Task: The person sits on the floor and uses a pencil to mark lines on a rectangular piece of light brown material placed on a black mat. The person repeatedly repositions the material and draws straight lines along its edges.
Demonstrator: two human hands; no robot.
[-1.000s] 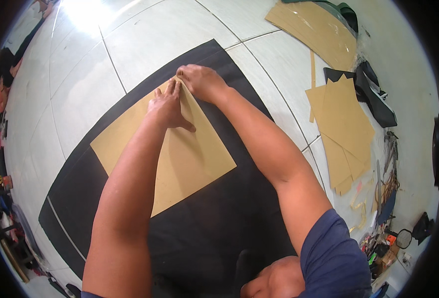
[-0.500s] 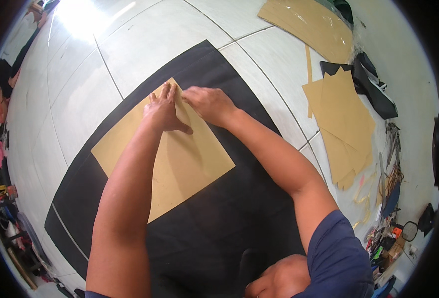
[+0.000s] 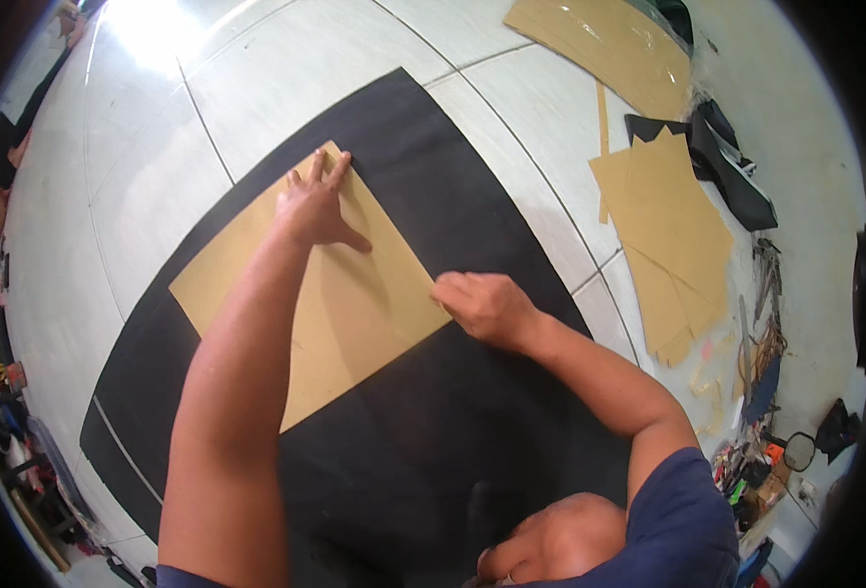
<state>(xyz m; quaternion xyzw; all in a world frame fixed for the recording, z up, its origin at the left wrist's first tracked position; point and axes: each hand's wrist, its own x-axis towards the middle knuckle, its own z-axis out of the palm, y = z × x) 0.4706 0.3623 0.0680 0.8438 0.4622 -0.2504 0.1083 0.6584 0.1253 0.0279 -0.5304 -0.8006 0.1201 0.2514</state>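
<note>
A white tiled floor (image 3: pixel 511 127) is bounded by a pale wall (image 3: pixel 805 127) well to the right of a tan card (image 3: pixel 354 304), and small household clutter (image 3: pixel 6 392) is strewn well to the card's left. The card is laid flat on a large black sheet (image 3: pixel 433 421), with black showing along its sides. To the card's right, well apart from it, cut tan pieces (image 3: pixel 663 235) are heaped loosely on the floor, and a narrow tan strip (image 3: pixel 602 147) is seen just beside them.

The left hand (image 3: pixel 310 211) is spread over the card's upper corner; its grip is open, and nothing is clasped. The right hand (image 3: pixel 492 306) is placed at the card's right edge, just above its right corner. That grip is closed, with the fingers curled in; whether anything thin is pinched inside cannot be told.

The card appears to be pinned only near its upper corner, so it could be pivoted if its right edge were pushed sideways by the right hand. Should the left palm's pressure be eased, the whole card might be slid out of place. The black sheet could also be rucked beneath the card if it were dragged along.
</note>
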